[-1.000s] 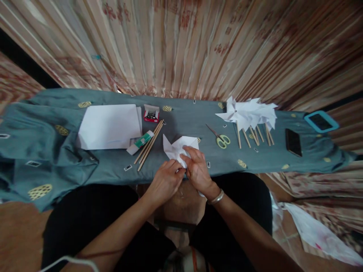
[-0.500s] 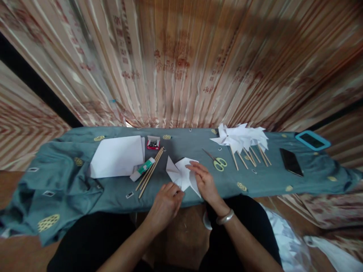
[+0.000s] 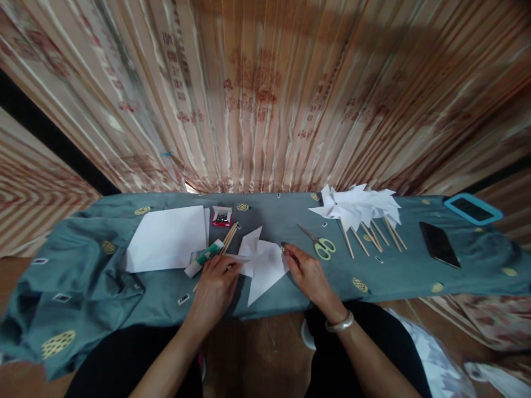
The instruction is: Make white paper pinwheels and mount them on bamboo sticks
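A white paper pinwheel (image 3: 265,268) with folded blades lies at the front of the cloth-covered table, between my hands. My left hand (image 3: 218,279) pinches the tip of its left blade. At the pinwheel's right edge, my right hand (image 3: 309,273) has its fingers bent around the paper corner; the thumb is mostly hidden. Just beyond my left hand lie a green and white glue-stick-like box (image 3: 204,258) and several wooden sticks (image 3: 229,237), partly covered by that hand. Green-handled scissors (image 3: 322,246) rest to the right of the pinwheel.
White paper sheets (image 3: 168,237) lie on the left, beside a small red box (image 3: 222,216) of dark pieces. Finished pinwheels (image 3: 360,204) on sticks are piled back right. A black phone (image 3: 438,243) and a blue-framed tablet (image 3: 473,209) lie far right. A curtain (image 3: 257,99) hangs behind.
The pinwheel has been turned and shifted. My left hand has moved left with a blade tip; my right hand has gone from lying on the paper to its right edge. The view has shifted slightly.
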Tool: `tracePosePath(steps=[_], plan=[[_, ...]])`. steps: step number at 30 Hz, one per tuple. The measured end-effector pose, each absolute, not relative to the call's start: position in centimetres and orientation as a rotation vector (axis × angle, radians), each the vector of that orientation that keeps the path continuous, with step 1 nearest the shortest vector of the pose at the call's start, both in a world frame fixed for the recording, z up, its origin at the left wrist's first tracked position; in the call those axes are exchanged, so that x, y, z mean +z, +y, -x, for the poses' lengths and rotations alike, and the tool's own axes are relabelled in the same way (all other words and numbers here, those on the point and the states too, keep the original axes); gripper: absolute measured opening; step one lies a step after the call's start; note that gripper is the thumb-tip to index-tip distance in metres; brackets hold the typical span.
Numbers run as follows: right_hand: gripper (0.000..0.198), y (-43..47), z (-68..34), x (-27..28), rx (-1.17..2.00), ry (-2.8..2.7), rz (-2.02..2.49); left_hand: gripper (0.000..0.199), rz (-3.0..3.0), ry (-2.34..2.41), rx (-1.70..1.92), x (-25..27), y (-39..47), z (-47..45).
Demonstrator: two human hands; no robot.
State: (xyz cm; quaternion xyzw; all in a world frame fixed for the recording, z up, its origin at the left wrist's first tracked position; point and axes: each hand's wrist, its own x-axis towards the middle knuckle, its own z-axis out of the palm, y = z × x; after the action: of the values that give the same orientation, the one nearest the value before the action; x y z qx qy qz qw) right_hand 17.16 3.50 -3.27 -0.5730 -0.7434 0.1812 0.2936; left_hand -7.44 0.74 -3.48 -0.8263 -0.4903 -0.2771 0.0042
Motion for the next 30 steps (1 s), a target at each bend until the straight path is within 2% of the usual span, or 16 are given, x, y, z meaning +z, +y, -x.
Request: tracePosePath(steps=[5,12,23,26,30], plan=[[0.033,1.5,-17.3,-2.1,0.757,-1.988,1.607,0.034,2.553,-1.46,-0.954,-2.7,0.1,7.1],[0.03,1.0,-17.4,-1.8,0.955,-1.894,1.68,0.023,2.852,-1.267,-1.0,-2.5,-3.2,2.7],[0.024,-0.9,-20.6,-1.7,1.329,-1.698,1.701,0.012,2.877,-1.182,-1.0,-3.7,-2.6,2.1],[0.019,-1.2,-21.1,-1.2,1.208,-1.846,1.753,0.013,2.86,-1.197,-0.954,-3.7,-2.5,2.2],[0.02,-1.6,-21.3,-0.2,0.68,-2.025,1.669,0.014,2.842,-1.213,-0.938,-3.9,-2.3,2.0]])
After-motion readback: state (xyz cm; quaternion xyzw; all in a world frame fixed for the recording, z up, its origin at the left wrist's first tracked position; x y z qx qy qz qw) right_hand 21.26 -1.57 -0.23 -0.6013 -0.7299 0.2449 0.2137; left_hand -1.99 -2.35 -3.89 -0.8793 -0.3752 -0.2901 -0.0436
